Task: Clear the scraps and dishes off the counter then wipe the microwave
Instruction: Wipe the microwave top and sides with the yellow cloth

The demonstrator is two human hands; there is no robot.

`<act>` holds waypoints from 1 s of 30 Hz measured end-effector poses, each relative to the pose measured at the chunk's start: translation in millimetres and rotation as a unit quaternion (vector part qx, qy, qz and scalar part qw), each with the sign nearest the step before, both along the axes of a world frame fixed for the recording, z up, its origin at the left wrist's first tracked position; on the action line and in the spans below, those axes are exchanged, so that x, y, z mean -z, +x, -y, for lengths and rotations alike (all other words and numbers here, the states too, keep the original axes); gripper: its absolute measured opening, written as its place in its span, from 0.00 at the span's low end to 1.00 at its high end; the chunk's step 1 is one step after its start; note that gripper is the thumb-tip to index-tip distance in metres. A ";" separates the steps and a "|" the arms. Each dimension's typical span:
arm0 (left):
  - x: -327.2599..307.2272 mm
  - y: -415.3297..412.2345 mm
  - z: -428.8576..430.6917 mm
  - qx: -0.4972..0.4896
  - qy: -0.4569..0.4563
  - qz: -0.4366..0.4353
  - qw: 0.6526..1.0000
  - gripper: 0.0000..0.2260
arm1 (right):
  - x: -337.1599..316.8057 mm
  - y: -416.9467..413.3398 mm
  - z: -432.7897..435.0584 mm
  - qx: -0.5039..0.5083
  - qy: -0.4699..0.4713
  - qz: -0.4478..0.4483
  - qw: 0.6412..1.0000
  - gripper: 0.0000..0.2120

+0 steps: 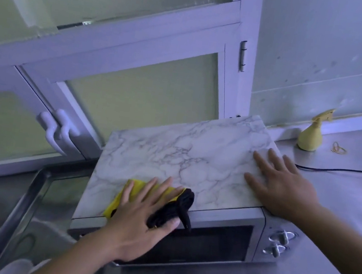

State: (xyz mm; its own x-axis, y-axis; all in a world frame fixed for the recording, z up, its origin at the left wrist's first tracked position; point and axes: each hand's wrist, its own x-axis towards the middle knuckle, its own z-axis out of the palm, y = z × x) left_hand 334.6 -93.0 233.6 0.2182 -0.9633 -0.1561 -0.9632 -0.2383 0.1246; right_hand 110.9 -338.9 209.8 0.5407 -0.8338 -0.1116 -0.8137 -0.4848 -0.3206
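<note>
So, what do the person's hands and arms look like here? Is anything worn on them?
The left hand and the right hand are bare, with no gloves. No watch or bracelet shows at either wrist. The forearms are bare too, with no sleeve in view up to the picture's edge. No markings show on them.

Bare marbled microwave top (184, 156) lies open between the left grip (139, 219) and right grip (285, 187). Past the right grip, a black cable (334, 169), yellow spray bottle (311, 136) and rubber band (338, 148) sit on the worktop (339, 219); window handles (59, 130) jut beyond the left grip.
</note>
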 end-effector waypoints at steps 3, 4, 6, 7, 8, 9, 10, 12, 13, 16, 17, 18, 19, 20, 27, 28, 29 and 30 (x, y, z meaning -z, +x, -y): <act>1.5 5.9 20.4 -0.020 -0.024 0.001 0.999 0.26 | 6.7 -3.1 -2.0 0.007 -0.016 0.034 0.999 0.36; 2.4 13.2 35.4 -0.031 -0.021 0.004 0.999 0.26 | 8.0 -2.9 -3.0 0.005 -0.019 0.039 0.999 0.36; 2.5 35.2 79.1 -0.069 0.005 0.006 0.998 0.31 | 8.0 -2.8 -3.9 0.000 -0.025 0.048 0.999 0.36; 1.5 48.1 105.2 -0.095 0.018 0.007 0.995 0.33 | 7.3 -3.1 -4.3 0.001 -0.033 0.055 0.998 0.36; -0.2 60.7 132.0 -0.119 0.028 0.008 0.992 0.34 | 6.4 -3.6 -4.7 0.004 -0.045 0.063 0.997 0.35; -2.4 71.9 157.8 -0.140 0.036 0.010 0.989 0.34 | 5.5 -3.5 -5.3 0.007 -0.060 0.074 0.995 0.34; -3.6 81.4 180.0 -0.154 0.040 0.013 0.987 0.33 | 5.1 -3.7 -6.3 0.010 -0.073 0.083 0.994 0.32; -4.1 94.1 215.9 -0.170 0.047 0.013 0.984 0.34 | 5.7 -3.2 -8.0 0.011 -0.090 0.091 0.992 0.30; -4.1 97.0 229.3 -0.180 0.048 0.010 0.983 0.35 | 6.1 -3.1 -8.5 0.011 -0.095 0.092 0.991 0.29; -5.7 96.6 251.0 -0.214 0.045 0.001 0.976 0.37 | 5.5 -2.9 -7.3 0.017 -0.106 0.109 0.988 0.24; -6.7 94.7 251.2 -0.216 0.051 0.004 0.975 0.37 | 5.0 -3.3 -7.7 0.024 -0.104 0.117 0.987 0.23; -8.0 92.0 248.6 -0.212 0.057 0.006 0.975 0.36 | 4.5 -4.2 -9.0 0.034 -0.100 0.133 0.985 0.21; -9.1 88.1 244.4 -0.206 0.060 0.008 0.977 0.36 | 4.4 -5.2 -10.4 0.046 -0.099 0.157 0.982 0.21; -9.9 82.7 239.0 -0.198 0.062 0.007 0.978 0.35 | 4.4 -6.8 -11.8 0.057 -0.102 0.184 0.976 0.20; -2.0 -0.7 143.9 -0.053 0.039 -0.005 0.998 0.26 | 2.1 -10.4 -14.2 0.077 -0.075 0.216 0.970 0.18; -1.6 -12.6 122.2 -0.039 0.029 -0.009 0.999 0.24 | 1.5 -10.2 -14.2 0.074 -0.068 0.202 0.974 0.18; -0.2 -24.9 101.0 -0.024 0.013 -0.009 1.000 0.25 | 0.8 -10.5 -14.0 0.071 -0.065 0.194 0.976 0.17; 2.2 -37.5 81.0 -0.012 -0.007 -0.007 1.000 0.26 | 0.0 -11.2 -13.8 0.068 -0.064 0.194 0.977 0.17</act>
